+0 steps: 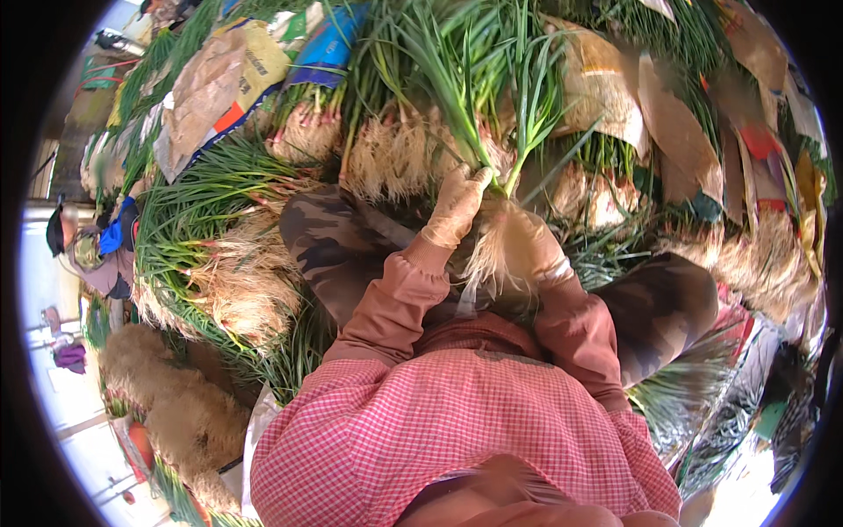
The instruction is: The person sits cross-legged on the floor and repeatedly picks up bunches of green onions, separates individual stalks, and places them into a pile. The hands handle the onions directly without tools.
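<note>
Both of my hands wear pale, thin gloves. My left hand [454, 201] is closed on the stalks of a few green onion-like plants [517, 165], thumb and finger near the base. Their leaves fan upward and their pale, stringy roots [490, 253] hang down between my hands. My right hand [537, 244] is at the right of those roots; it is partly blurred, and whether its fingers grip the roots or base I cannot tell. Just beyond my hands stand more plants with thick root clumps [402, 158].
A heap of rooted plants [244, 290] lies at left, beside my bent knee. Plants wrapped in paper sacking [612, 85] stand at the right, others under a printed sack [217, 85] at upper left. A person in a dark cap [99, 244] sits at far left.
</note>
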`<action>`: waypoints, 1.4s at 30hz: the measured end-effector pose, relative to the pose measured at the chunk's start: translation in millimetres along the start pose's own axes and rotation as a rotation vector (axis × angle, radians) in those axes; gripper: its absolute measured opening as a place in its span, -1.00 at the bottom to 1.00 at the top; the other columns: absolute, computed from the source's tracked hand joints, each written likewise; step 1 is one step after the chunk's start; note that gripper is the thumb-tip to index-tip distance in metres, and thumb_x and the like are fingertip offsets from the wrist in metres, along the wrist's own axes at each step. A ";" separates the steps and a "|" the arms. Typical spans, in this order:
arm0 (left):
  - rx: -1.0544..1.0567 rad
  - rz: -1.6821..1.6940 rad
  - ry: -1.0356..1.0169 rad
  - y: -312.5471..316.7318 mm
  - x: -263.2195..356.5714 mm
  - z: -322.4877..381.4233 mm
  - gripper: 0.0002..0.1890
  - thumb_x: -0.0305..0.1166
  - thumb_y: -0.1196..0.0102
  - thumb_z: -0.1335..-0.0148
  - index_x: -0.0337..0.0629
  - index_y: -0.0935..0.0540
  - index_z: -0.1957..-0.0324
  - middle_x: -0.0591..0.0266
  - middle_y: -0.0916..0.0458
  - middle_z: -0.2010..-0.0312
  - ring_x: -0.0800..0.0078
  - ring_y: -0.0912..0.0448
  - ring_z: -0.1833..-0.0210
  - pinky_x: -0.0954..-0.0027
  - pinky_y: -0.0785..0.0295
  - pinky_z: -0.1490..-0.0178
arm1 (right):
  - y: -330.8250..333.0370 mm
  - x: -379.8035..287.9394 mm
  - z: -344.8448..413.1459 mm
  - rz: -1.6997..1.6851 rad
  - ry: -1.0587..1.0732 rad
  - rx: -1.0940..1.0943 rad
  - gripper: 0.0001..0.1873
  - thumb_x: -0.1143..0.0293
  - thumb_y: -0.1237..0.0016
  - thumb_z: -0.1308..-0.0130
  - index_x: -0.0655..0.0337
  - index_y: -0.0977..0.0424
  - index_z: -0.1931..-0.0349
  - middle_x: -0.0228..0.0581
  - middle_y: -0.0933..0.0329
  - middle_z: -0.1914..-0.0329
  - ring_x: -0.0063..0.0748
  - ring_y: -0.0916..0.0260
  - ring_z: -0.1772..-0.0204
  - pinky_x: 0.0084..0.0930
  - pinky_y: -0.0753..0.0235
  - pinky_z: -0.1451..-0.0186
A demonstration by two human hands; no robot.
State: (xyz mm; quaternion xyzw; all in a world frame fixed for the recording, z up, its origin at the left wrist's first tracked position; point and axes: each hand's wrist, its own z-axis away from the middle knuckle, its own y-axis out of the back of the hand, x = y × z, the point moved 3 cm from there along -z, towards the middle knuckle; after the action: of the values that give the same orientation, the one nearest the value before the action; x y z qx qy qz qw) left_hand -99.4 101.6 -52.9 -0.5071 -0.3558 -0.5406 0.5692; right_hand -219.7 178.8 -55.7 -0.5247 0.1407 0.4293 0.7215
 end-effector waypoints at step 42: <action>-0.633 0.186 0.198 -72.8 -38.9 27.4 -0.75 -0.30 -0.08 -0.19 -0.21 -0.48 0.15 0.33 -0.51 0.30 0.61 -0.48 0.30 0.59 -0.38 0.20 | 48.2 -5.8 50.6 -0.469 0.056 0.096 -0.70 0.25 0.21 -0.34 0.37 -0.37 0.17 -0.42 -0.27 0.73 -0.66 -0.06 0.73 -0.73 -0.03 0.70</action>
State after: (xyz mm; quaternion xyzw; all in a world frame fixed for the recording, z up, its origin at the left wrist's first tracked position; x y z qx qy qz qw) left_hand -173.0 145.0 -69.6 -0.6338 -0.0654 -0.6166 0.4624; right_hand -272.5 224.3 -61.8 -0.5199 0.0554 0.2280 0.8213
